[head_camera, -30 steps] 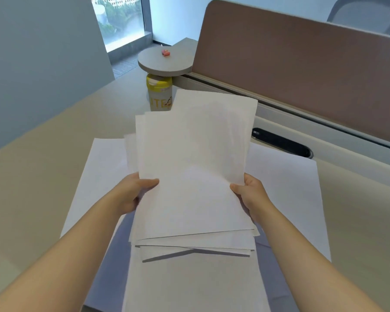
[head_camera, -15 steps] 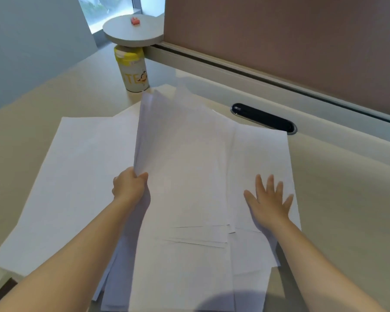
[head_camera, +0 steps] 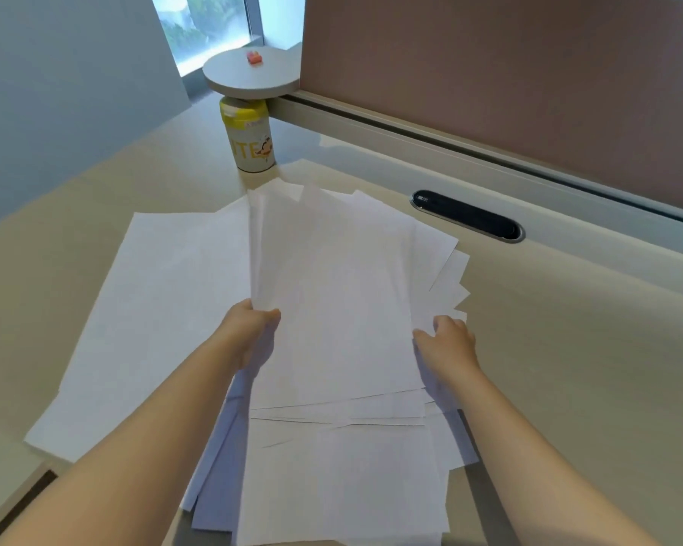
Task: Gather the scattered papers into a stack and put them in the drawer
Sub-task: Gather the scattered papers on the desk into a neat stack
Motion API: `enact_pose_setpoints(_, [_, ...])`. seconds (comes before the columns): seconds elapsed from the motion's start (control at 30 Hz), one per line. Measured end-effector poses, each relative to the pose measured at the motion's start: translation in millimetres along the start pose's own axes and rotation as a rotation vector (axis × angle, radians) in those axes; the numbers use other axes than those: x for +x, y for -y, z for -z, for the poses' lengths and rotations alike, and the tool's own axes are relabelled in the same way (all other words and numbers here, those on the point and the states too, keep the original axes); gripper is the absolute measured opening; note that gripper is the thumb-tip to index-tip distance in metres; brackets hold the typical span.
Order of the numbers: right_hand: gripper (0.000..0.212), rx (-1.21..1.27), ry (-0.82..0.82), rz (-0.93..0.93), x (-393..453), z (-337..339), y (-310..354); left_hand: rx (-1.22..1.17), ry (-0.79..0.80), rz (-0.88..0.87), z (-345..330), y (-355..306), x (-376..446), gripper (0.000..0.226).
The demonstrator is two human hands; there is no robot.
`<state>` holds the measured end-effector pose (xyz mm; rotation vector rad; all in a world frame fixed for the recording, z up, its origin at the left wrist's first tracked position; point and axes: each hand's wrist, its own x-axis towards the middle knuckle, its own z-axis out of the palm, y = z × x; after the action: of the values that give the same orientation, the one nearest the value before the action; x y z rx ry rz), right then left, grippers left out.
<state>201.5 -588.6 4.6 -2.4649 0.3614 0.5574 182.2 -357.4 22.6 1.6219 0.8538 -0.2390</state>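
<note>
Several white sheets form a loose, fanned pile of papers (head_camera: pixel 332 301) in the middle of the beige desk (head_camera: pixel 568 348). My left hand (head_camera: pixel 249 333) grips the pile's left edge, thumb on top. My right hand (head_camera: pixel 446 342) curls around the right edge of the top sheets. More white sheets (head_camera: pixel 146 309) lie flat to the left, partly under the pile, and others stick out at the near edge. No drawer is in view.
A yellow-lidded canister (head_camera: pixel 249 137) stands behind the papers under a round grey shelf (head_camera: pixel 253 74) with a small pink item on it. A black cable slot (head_camera: pixel 468 216) sits at back right. A brown divider panel (head_camera: pixel 509 72) closes the far side.
The lifted bundle came down onto the sheets on the desk. My right hand let go, lay flat on the right sheets, and now curls around their edge. The view has shifted.
</note>
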Motion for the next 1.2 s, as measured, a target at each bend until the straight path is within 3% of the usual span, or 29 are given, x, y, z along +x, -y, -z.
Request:
enact_pose_setpoints(0.07, [0.017, 0.095, 0.025, 0.028, -5, -6, 5, -0.039, 0.038, 0.005, -8, 2, -3, 0.034])
enact_pose_setpoints(0.17, [0.04, 0.201, 0.021, 0.024, -6, -8, 7, 0.031, 0.062, -0.021, -11, 1, -3, 0.029])
enact_pose_setpoints(0.4, [0.048, 0.289, -0.013, -0.009, -2, -9, 6, 0.166, -0.008, -0.274, 9, -3, -1, 0.072])
enact_pose_setpoints(0.5, [0.045, 0.185, -0.056, 0.042, 3, -12, 13, 0.097, -0.091, -0.241, 31, -3, 10, 0.048])
enact_pose_setpoints(0.6, [0.011, 0.055, -0.062, 0.085, 10, -19, 23, 0.125, -0.237, -0.165, 52, 0, 26, 0.031])
enact_pose_setpoints(0.63, [0.013, 0.003, -0.06, 0.099, 12, -22, 25, 0.204, -0.276, -0.144, 57, 2, 32, 0.029])
enact_pose_setpoints(0.73, [0.054, -0.127, -0.023, 0.107, 20, -30, 31, 0.481, -0.339, -0.047, 65, 6, 44, 0.028])
enact_pose_setpoints(0.83, [0.068, -0.294, 0.036, 0.129, 22, -35, 36, 0.529, -0.322, -0.04, 67, 5, 51, 0.029])
enact_pose_setpoints(1.07, [0.071, -0.373, 0.189, 0.304, 28, -27, 45, 0.303, -0.157, -0.127, 69, -8, 65, 0.03])
enact_pose_setpoints(1.13, [0.068, -0.29, 0.25, 0.364, 31, -23, 49, 0.263, -0.116, -0.141, 64, -11, 68, 0.022])
enact_pose_setpoints(1.2, [0.06, -0.017, 0.218, 0.343, 31, -25, 52, 0.23, -0.111, -0.164, 59, -16, 71, 0.014])
